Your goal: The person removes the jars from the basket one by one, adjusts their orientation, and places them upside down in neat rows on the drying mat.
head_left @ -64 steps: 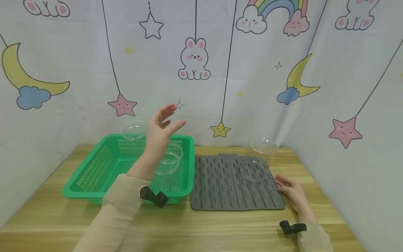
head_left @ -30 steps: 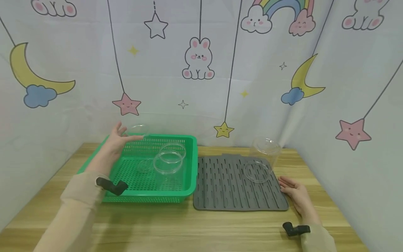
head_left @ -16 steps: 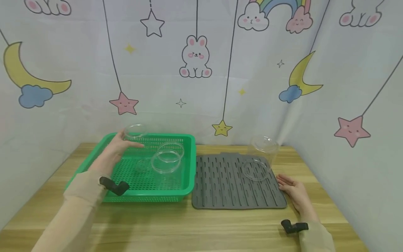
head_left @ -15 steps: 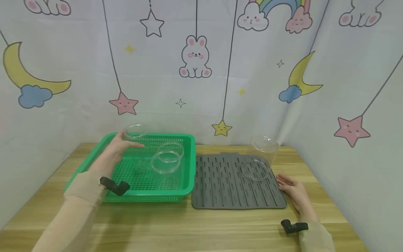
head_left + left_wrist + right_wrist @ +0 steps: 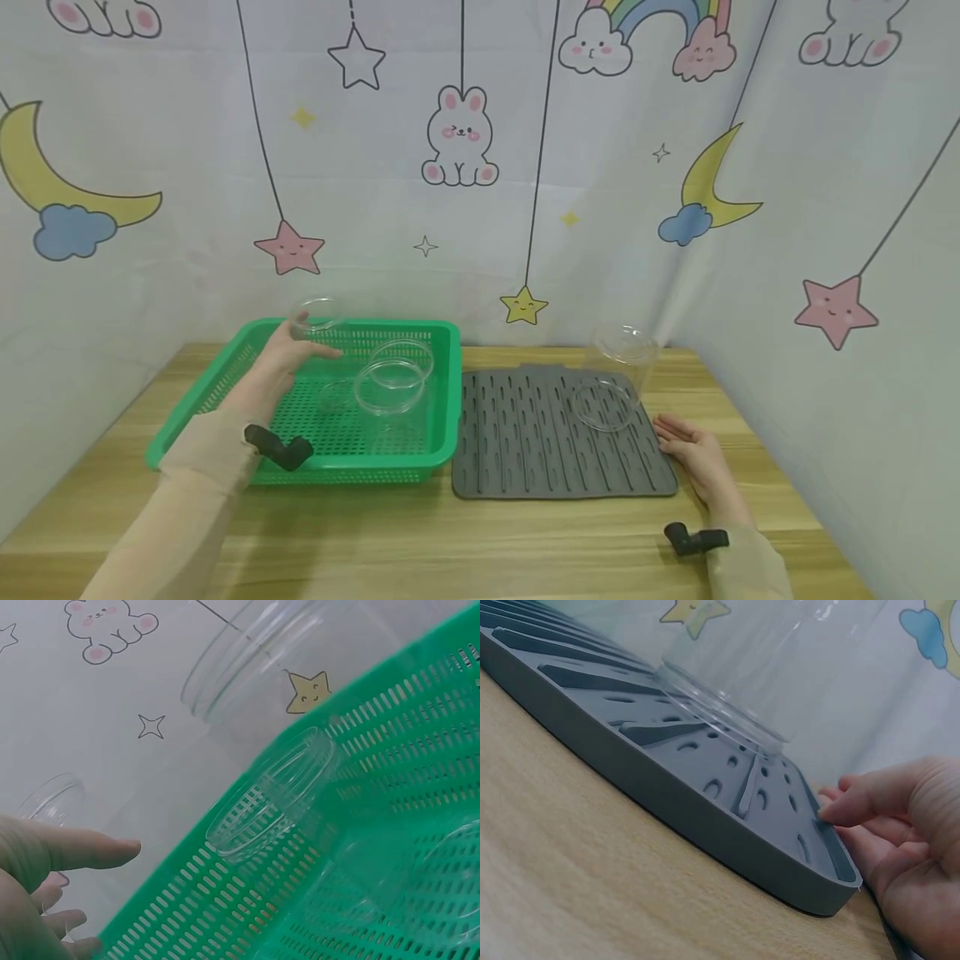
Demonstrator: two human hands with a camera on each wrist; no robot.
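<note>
Held the left hand [image 5: 279, 357] at the back of the green basket [image 5: 453, 400], thumb straight and set well apart from the fingers, about the rear cup [image 5: 324, 321]. Could not tell a grip from a bare touch on the thin, clear wall. Found the rear cup upright near the basket's back wall, with the round rim showing above the green edge. Saw, farther right in the basket, a middle cup [image 5: 408, 354] and a front cup [image 5: 390, 408], both upright, transparent and cylindrical, with glossy rims overlapping from the head view. Noted narrow slots in rows through the basket's walls and floor.

Rested the right hand [image 5: 696, 454] on the wood-grained table [image 5: 465, 550], well apart from the left, with fingers relaxed and nearly straight at the right edge of the mat [image 5: 517, 442]. Could not tell whether touching the raised border or just beside it. Found the mat dark grey, matte and round-cornered, with raised ribs and oblong hollows. Saw the mat cup [image 5: 615, 375] at its back right, clear, ridged end down. Wore beige sleeves [image 5: 195, 475], with a black clip [image 5: 277, 447] at each wrist.
</note>
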